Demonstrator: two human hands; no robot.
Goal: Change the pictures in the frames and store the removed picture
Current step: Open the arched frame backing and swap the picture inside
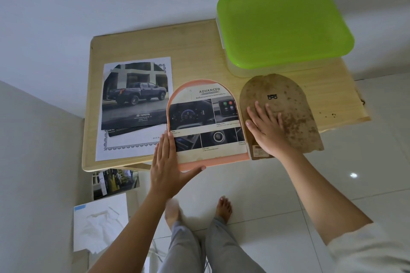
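Arched orange frame (213, 162) lies flat at the table's (195, 51) near edge, with a brochure picture (206, 117) in it. Left hand (166, 162): fingers straight and together on the frame's left side, thumb along its near edge. Right hand (266, 126): fingers straight, slightly apart, flat on the brown backing board (288, 104) just right of the frame

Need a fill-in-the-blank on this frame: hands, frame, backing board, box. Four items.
1. The right hand lies flat on the brown arched backing board, which sits to the ___ of the pink arched picture frame.
2. The clear plastic container has a lid coloured ___.
3. The printed pickup-truck picture lies on the pale wooden table, on the frame's ___ side.
4. The sheet in the frame is headed ___.

Missing words: right; green; left; ADVANCED
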